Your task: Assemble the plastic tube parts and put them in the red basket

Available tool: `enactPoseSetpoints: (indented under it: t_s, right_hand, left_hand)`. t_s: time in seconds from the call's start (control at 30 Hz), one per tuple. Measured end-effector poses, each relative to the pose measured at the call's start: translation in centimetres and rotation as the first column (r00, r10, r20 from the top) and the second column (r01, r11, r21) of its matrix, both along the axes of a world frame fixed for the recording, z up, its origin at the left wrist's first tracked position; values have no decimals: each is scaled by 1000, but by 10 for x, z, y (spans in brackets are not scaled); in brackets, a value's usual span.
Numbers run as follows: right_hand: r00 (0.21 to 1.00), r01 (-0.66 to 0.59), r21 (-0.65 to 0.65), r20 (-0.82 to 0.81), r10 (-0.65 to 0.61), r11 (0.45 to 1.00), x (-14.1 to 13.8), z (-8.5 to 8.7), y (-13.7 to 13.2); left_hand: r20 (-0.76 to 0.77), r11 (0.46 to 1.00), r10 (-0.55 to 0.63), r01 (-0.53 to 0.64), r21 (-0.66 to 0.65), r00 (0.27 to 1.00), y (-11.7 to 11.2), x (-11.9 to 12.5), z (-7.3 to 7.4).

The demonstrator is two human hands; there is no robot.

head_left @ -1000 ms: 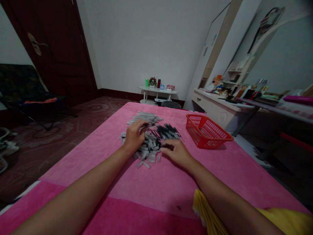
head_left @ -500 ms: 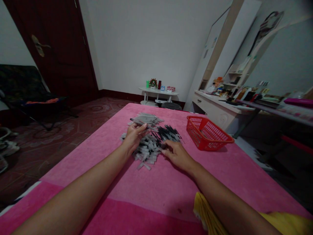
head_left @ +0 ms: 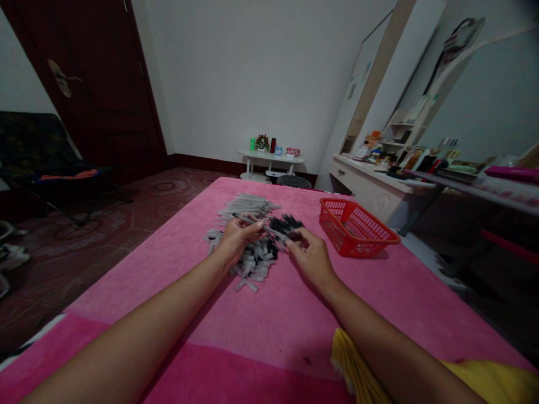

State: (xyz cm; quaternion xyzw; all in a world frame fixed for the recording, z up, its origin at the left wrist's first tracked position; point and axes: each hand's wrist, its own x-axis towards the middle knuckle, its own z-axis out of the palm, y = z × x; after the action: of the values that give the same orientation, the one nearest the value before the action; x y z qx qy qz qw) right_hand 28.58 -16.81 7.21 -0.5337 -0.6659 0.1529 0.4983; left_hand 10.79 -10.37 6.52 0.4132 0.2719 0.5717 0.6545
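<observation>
A heap of small grey caps and thin black sticks lies on a pink cloth. Behind it sits a pile of long grey tubes. My left hand is closed on one thin dark-tipped tube, lifted a little above the heap. My right hand is curled with its fingertips pinched at the tube's right end, on a small piece I cannot make out.
A red plastic basket stands right of the heap. A small white table with bottles stands by the far wall, a cluttered dresser on the right, a dark chair and door on the left.
My left hand lifted a tube out of the pile and drew it toward me. My right hand rose from the heap's edge and came up to the tube's end.
</observation>
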Motion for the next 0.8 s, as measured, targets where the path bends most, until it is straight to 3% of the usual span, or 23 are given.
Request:
enactPoseSetpoints:
  t_s: [0.23,0.53,0.8]
  right_hand:
    - [987,2,105,160,-19,994,3,2,-1]
    - [944,-56,296,326,-46,954,9,9,-5]
    - [964,-16,239,261,-48,971,7,11,-8]
  left_hand:
    - [-74,1000,-10,10,7,997,-2,2,0]
    - [-29,991,-51,47,-123,998,-14,12,7]
    - [-23,997,-56,54,-53,998,-16,12,3]
